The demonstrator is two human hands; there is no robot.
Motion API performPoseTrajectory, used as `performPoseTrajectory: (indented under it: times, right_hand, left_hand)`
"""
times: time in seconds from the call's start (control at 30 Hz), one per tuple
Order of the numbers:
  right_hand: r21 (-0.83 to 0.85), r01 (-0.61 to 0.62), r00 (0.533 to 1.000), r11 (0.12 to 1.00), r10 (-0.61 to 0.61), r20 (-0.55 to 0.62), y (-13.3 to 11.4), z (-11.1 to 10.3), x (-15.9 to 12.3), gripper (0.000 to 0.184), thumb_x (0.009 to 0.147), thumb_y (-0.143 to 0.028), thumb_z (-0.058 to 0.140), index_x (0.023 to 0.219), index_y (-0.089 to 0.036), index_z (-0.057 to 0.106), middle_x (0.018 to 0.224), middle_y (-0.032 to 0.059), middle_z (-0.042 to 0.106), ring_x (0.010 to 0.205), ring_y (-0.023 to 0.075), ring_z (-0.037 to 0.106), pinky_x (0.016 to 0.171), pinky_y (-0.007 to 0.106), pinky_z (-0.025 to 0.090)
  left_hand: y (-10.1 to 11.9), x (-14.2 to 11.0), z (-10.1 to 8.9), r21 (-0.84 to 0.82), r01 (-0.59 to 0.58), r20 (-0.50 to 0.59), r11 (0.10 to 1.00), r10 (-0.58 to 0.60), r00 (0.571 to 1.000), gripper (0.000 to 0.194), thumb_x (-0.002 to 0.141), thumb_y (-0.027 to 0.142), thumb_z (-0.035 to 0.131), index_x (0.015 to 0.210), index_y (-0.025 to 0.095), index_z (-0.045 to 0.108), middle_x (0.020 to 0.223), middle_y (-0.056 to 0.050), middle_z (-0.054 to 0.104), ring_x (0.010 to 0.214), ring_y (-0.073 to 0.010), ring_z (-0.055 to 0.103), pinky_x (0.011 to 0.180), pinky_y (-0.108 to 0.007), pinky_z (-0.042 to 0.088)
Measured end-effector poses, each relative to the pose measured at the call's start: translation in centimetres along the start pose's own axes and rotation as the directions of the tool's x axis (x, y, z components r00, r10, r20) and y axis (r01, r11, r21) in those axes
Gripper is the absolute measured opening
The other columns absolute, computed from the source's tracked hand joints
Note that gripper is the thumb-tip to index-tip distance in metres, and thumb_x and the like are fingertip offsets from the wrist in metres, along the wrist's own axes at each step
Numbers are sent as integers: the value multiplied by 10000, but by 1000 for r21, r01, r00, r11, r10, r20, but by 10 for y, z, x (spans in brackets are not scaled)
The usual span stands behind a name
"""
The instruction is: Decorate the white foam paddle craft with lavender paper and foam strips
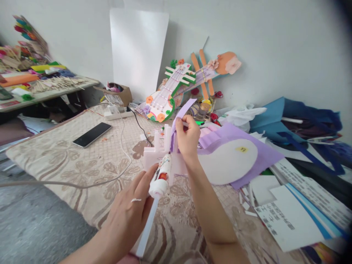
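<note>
My left hand (132,201) is wrapped around a white hot glue gun (166,165), and a long translucent glue stick (148,227) juts from its back end. The gun's nozzle points at a pale pink-white foam board piece (154,154) with upright prongs. Between the thumb and fingers of my right hand (188,135) is a strip of purple paper (184,110), its lower end against the foam piece beside the nozzle. To the right, a white rounded foam board shape (228,161) lies over a purple sheet (264,156). My right wrist hides part of the foam piece.
A black phone (92,134) lies on the patterned tablecloth, near a white cable (123,143) and a power strip (118,115). Decorated cardboard instruments (167,91) lean at the wall. Printed sheets (291,216) and a blue bag (269,115) crowd the right side.
</note>
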State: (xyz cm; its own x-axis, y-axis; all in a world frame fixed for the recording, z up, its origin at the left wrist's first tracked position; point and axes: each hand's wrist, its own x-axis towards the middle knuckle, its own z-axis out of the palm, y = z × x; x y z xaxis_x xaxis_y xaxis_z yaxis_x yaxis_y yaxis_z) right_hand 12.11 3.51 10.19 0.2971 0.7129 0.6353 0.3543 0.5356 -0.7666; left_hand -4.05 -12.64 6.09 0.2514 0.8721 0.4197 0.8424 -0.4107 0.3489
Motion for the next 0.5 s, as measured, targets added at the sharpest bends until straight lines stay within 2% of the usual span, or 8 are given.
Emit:
performPoseTrajectory:
  times: [0.17,0.5]
  right_hand:
    - [2,1,1000,1000,-1,1,0,0,0,222,881,-255,544,676,-219,467,607,-56,509,565,95,480,578,226,391]
    - [-4,1,1000,1000,-1,9,2,0,0,218,881,-248,546,679,-218,468,606,-58,504,563,94,479,581,229,391]
  left_hand:
    - [1,1,1,22,-12,18,1000,11,1000,514,990,258,403,1498,252,330,1386,-109,601,1244,-274,612,873,-400,604]
    - [-2,2,-3,26,-58,-20,998,59,998,515,977,228,409,1487,246,343,1360,-122,615,1208,-276,635,847,-387,612]
